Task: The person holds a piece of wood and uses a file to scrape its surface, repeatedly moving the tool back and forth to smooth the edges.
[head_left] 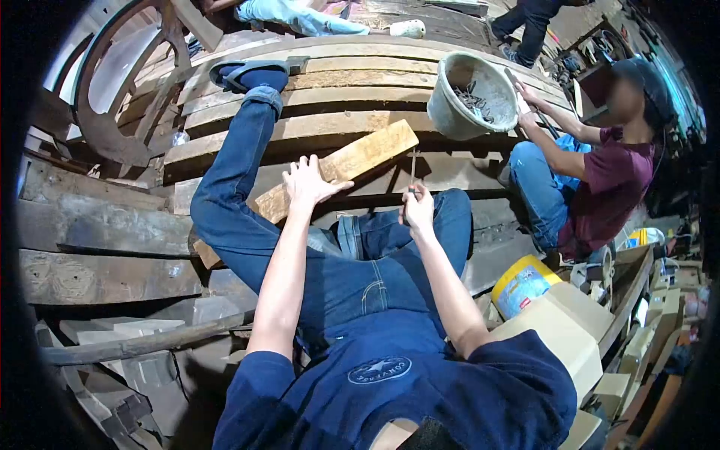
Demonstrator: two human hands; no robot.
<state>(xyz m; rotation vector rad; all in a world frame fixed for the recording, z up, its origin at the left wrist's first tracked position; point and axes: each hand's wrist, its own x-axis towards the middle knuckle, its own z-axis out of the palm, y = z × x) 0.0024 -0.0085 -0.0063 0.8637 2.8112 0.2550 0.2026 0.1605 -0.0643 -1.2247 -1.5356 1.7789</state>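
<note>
1. Curved timber planks (352, 79): stacked arcs across the upper view. No writing seen on them.
2. Blue shirt (390, 390) at the bottom edge: round star badge, lettering "CONVERSE", upside down from this view.
3. Blue jeans (240, 187): left leg stretched up across the planks, sandalled foot resting on an upper timber.
4. Co-worker (607, 187) in a maroon shirt, seated at right, one hand near the bucket rim.
5. Spoked wooden wheel (124, 82): top left, well apart from both hands.
6. Wooden board (352, 161): pale, lying aslant on the planks between the knees.
7. Grey bucket (474, 94): tipped toward the camera, dark metal pieces inside.
8. Yellow tub (521, 285): blue label, print too small to read. Just beside cardboard boxes (570, 322).
9. Left hand (307, 184): arm straight, palm flat on the board's lower half, fingers spread, gripping nothing.
10. Right hand (416, 210): elbow bent, fist closed around the foot of a metal spike, by the right knee.
11. Metal spike (412, 169): thin, upright, rising from the right fist, just right of the board.
</note>
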